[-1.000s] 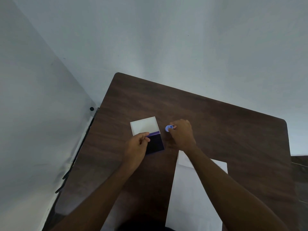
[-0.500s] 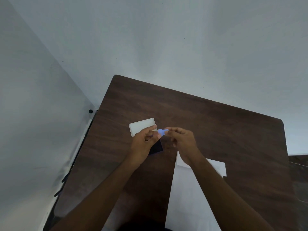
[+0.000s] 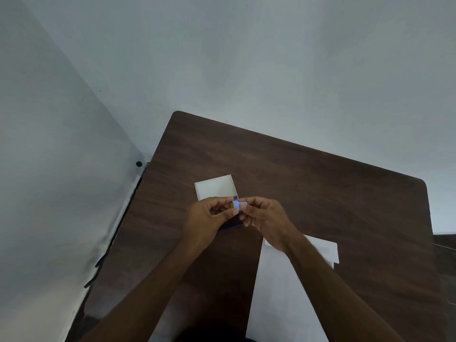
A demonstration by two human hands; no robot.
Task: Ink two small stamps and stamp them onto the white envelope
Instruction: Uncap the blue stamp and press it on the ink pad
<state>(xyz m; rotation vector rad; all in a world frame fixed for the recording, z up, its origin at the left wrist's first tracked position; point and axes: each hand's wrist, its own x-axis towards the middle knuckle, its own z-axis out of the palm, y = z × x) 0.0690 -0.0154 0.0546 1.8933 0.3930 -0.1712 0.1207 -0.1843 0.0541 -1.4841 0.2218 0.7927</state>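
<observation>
A small pale blue stamp (image 3: 237, 204) is pinched between the fingertips of both hands above the table. My left hand (image 3: 208, 218) grips its left end and my right hand (image 3: 265, 218) grips its right end. Under the hands lies the ink pad: its open white lid (image 3: 214, 187) shows beyond my fingers, and a sliver of the dark purple pad (image 3: 233, 223) shows below them. The white envelope (image 3: 283, 287) lies on the near right of the table, partly covered by my right forearm. I see no second stamp.
The dark wooden table (image 3: 320, 188) stands in a corner between two pale walls. A black cable (image 3: 116, 233) runs down along the table's left edge, with a small black knob (image 3: 139, 164) at the wall.
My right hand picked the blue stamp up from the table beside the ink pad. My left hand left the pad, and both hands met over it and now hold the stamp together.
</observation>
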